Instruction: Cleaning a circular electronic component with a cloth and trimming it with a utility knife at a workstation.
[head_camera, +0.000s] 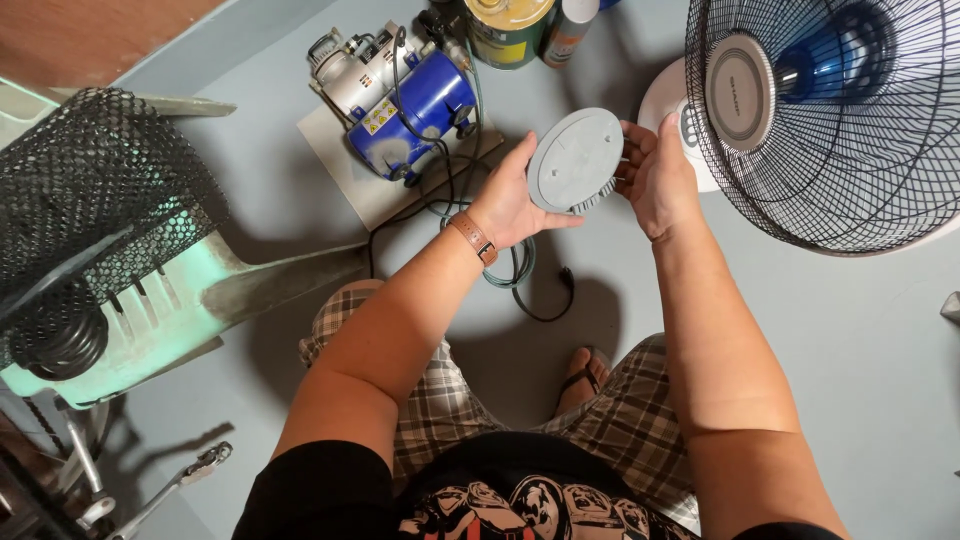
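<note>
2 hands (510, 200) (655, 180), grey round cover (575, 160)

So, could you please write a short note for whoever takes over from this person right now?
Left hand: holds the grey round cap from its left edge and underside.
Right hand: grips the cap's right edge.
Cap: held in the air, flat side up, ribbed rim at its lower edge, beside the standing fan.
Nearby on the floor: blue compressor with its cord.
Done: cap is in hand, apart from the fan.
Left: cap not set down or fitted anywhere.
</note>
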